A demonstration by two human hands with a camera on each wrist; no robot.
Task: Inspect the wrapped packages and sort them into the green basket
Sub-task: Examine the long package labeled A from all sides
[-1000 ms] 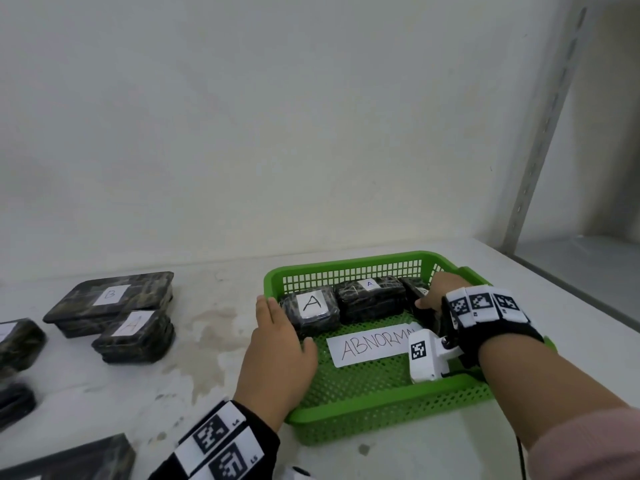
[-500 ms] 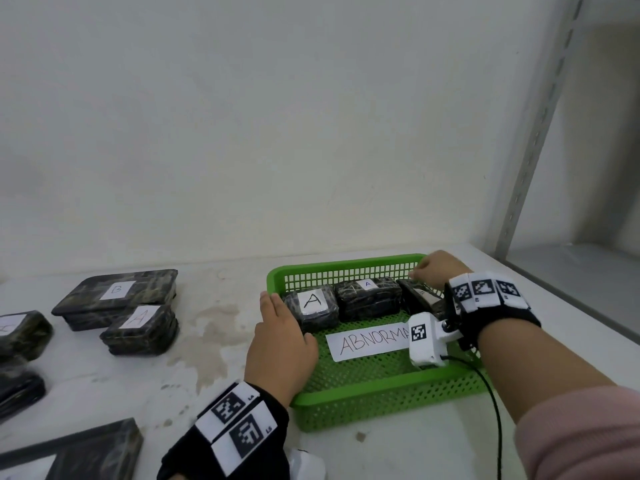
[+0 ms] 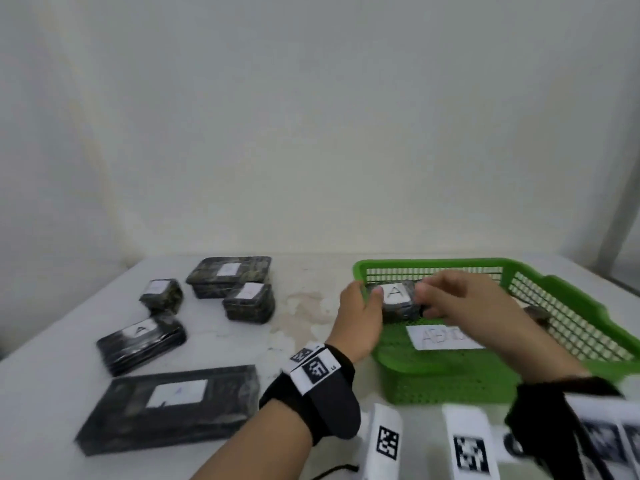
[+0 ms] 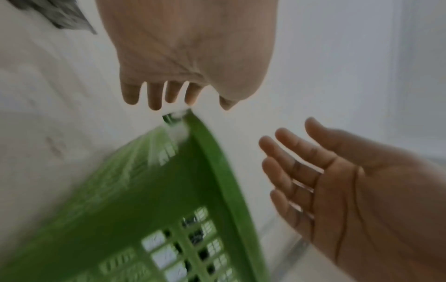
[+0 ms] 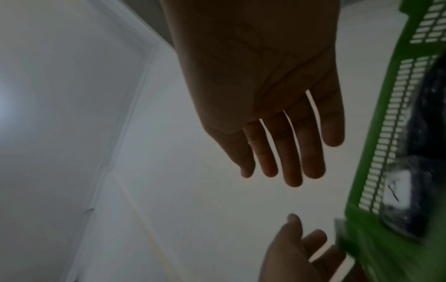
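Note:
The green basket (image 3: 568, 306) stands on the table at the right. Inside its far left corner lies a dark wrapped package labelled A (image 3: 396, 299). My left hand (image 3: 360, 313) is at the basket's left rim, beside that package. My right hand (image 3: 460, 299) hovers over the basket just right of the package and hides the other packages in the row. The wrist views show both hands empty with straight fingers: the left hand (image 4: 188, 57) above the basket rim (image 4: 212, 162), the right hand (image 5: 265, 95) beside the basket wall (image 5: 386, 133).
A paper sheet reading ABNORMAL (image 3: 443, 336) lies on the basket floor. Several dark wrapped packages lie on the table to the left, the largest (image 3: 169, 407) nearest me and a flat one (image 3: 228, 275) by the wall. A metal upright (image 3: 623, 220) stands at the far right.
My right hand has drawn back from the basket's far right corner to beside package A. My left hand has lifted off the rim. The head view has swung left.

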